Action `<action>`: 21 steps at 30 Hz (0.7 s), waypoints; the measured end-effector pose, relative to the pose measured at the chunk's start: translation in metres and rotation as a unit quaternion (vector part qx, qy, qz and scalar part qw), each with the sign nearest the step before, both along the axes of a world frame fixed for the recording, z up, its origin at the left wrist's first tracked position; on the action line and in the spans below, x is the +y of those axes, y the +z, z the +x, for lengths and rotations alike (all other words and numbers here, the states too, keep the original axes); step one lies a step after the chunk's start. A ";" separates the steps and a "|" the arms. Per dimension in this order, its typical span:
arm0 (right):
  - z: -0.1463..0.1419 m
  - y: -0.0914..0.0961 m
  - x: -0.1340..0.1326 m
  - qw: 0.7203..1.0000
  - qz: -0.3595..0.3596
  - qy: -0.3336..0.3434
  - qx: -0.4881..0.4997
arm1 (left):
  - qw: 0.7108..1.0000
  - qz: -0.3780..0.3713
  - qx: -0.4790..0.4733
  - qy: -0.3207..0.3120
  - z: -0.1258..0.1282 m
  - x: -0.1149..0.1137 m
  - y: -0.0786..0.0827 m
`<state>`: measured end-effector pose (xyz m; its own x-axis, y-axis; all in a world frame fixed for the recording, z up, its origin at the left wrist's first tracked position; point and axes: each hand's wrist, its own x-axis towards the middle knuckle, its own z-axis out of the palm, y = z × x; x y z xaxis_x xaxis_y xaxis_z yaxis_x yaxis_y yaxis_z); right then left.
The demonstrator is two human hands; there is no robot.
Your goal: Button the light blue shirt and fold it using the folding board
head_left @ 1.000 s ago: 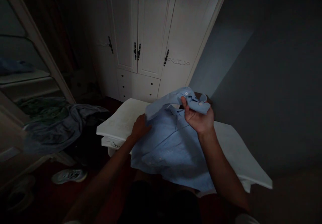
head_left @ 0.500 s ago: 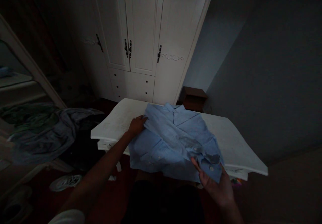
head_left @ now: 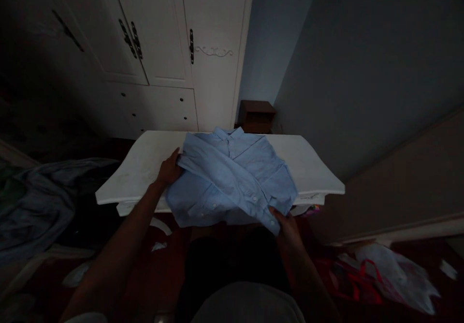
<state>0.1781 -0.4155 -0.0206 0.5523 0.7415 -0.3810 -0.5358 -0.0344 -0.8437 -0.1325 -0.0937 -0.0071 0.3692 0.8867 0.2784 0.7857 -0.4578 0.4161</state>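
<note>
A light blue button-up shirt (head_left: 221, 178) lies front up on a white table (head_left: 145, 163), collar toward the far edge and hem hanging over the near edge. One sleeve is drawn diagonally across its front, down to the right. My left hand (head_left: 169, 169) is closed on the shirt's left edge, near the top of that sleeve; its fingertips are partly hidden by cloth. My right hand (head_left: 287, 227) grips the same sleeve near its buttoned cuff (head_left: 271, 220), which it holds out past the near edge.
A white wardrobe (head_left: 159, 33) stands beyond the table, with a small brown cabinet (head_left: 256, 112) beside it. Grey clothes (head_left: 39, 202) are piled at left. On the red floor at right lie a red bag (head_left: 358, 284) and white plastic (head_left: 395, 265).
The view has swung to the right. The sleeve across the shirt is straighter and flatter, and its cuff, bunched up before, now extends smoothly from my right hand. My left hand stays at the shirt's left edge.
</note>
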 end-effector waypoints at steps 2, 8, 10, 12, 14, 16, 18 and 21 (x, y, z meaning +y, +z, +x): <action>0.003 0.008 -0.002 1.000 0.011 -0.013 -0.016 | 1.000 0.003 -0.018 -0.010 -0.002 0.001 -0.003; 0.006 -0.004 -0.014 1.000 0.012 0.024 -0.003 | 0.999 0.016 -0.008 -0.047 -0.004 0.003 -0.005; 0.007 -0.022 -0.017 0.999 -0.040 0.034 -0.006 | 0.999 0.014 -0.010 -0.050 -0.005 0.004 -0.005; 0.009 -0.039 -0.019 0.996 -0.075 0.029 -0.044 | 0.998 0.008 -0.012 -0.053 -0.006 0.005 -0.006; 0.013 -0.048 -0.019 0.987 -0.080 -0.001 -0.136 | 0.998 -0.002 -0.026 -0.061 -0.006 0.006 -0.007; 0.020 -0.047 -0.017 0.958 -0.074 -0.035 -0.275 | 0.996 -0.019 -0.057 -0.070 -0.007 0.006 -0.008; 0.025 -0.035 -0.010 0.905 -0.062 -0.049 -0.418 | 0.991 -0.039 -0.103 -0.073 -0.008 0.005 -0.009; 0.025 -0.006 0.011 0.828 -0.015 -0.004 -0.560 | 0.973 -0.081 -0.206 -0.063 -0.009 0.001 -0.010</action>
